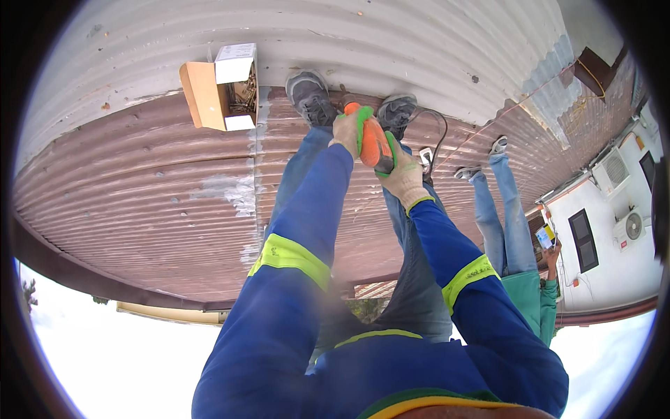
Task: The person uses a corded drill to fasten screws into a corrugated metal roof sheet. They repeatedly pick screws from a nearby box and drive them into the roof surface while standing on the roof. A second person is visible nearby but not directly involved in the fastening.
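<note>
Both my hands grip an orange power drill [375, 144] held low between my shoes, its narrow front end toward the metal roofing. My left hand [347, 131], in a pale glove with green on it, is closed round the front part of the body. Closed on the rear, darker end is my right hand [405, 180], in a matching glove. The drill's tip is small, and I cannot make out whether it touches the sheet. A dark cord [441, 143] loops beside my right shoe.
An open cardboard box [202, 94] of screws or similar fasteners stands left of my shoes. Corrugated roofing [153, 195] runs underfoot, brown overlapping grey. At right, a co-worker in a green top [523, 300] holds a small package [545, 236]. A thin cable [481, 130] crosses the roof.
</note>
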Available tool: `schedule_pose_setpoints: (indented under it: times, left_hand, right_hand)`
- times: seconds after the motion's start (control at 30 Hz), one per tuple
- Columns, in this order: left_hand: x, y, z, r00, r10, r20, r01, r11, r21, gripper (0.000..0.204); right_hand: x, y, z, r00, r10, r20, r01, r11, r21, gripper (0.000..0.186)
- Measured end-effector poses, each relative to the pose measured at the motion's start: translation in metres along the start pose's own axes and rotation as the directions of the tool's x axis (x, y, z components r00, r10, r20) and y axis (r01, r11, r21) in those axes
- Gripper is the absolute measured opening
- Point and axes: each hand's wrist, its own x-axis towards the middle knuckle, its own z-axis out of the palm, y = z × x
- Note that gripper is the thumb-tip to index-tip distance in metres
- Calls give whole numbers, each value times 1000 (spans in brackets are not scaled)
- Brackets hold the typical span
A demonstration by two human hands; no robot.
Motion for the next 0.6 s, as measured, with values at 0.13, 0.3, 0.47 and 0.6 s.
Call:
schedule_pose_setpoints:
  times: [0.13,0.3,0.47,0.6]
  left_hand:
    - [3,8,11,999,1,-51,-3,1000,-23,17]
    - [10,7,12,995,1,-96,-3,1000,-20,17]
    - [15,4,9,997,-42,-70,38,997,-68,17]
    - [16,3,6,996,-26,-81,23,999,-41,18]
  right_hand:
    - [10,-6,-9,998,42,48,-38,996,-86,100]
    - [13,-11,-10,994,81,71,-73,992,-105,100]
    - [14,-7,-8,998,41,50,-37,996,-85,101]
    - [14,-6,-5,999,29,44,-23,990,-142,101]
